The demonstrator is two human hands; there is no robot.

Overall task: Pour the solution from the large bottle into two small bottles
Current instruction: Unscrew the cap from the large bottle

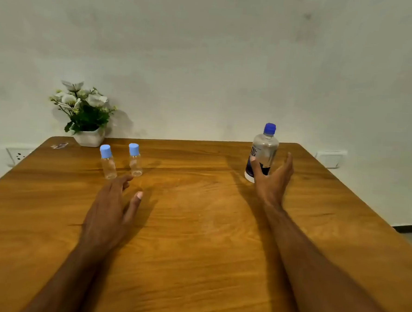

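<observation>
The large clear bottle [263,152], with a dark blue cap and a dark label, stands upright at the table's far right. My right hand [272,181] is spread open just in front of it, thumb and fingers either side of its base; whether they touch it I cannot tell. Two small clear bottles with light blue caps stand upright at the far left, one [108,163] left of the other [135,160]. My left hand [113,209] hovers open just short of them, fingertips close to the gap between the two.
A wooden table [195,227] fills the view, backed by a white wall. A white pot of artificial flowers [84,114] stands at the far left corner, a small wrapper [59,145] beside it. Wall sockets sit at both sides [18,155] [330,158].
</observation>
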